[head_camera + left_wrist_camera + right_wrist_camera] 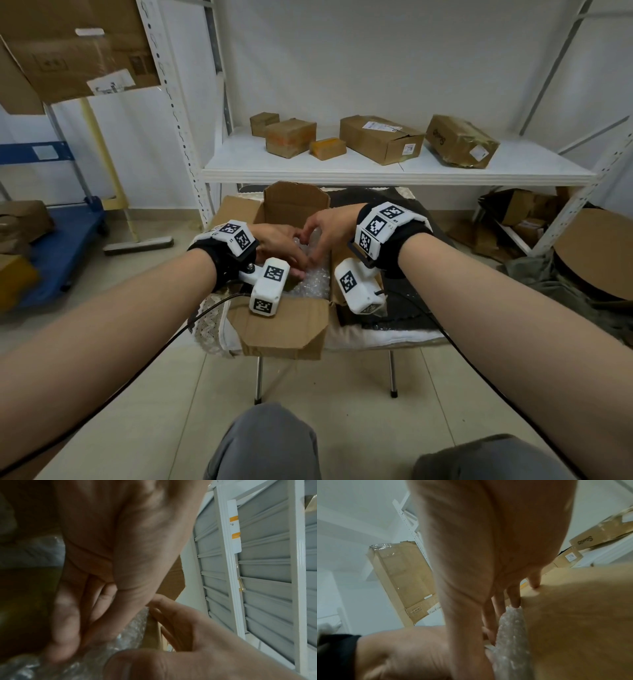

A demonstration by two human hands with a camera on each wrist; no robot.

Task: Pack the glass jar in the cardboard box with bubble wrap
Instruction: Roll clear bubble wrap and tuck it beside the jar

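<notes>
Both hands down inside open brown cardboard box (pixel 284 209). Left hand (pixel 279 245), fingers nearly straight, pressing clear crinkled bubble wrap (pixel 313 282); right hand (pixel 327 228), fingers extended, tucking wrap along right box wall. Glass jar not visible, presumably beneath the wrap directly under both palms; axis cannot be told. Box resting on padded metal-legged stool (pixel 376 334); white metal shelf (pixel 394 169) with parcels behind.

Bare forearms, black wrist straps (pixel 404 240), white marker-tagged camera modules (pixel 269 286), black cables (pixel 205 310), grey trousers (pixel 263 445)
</notes>
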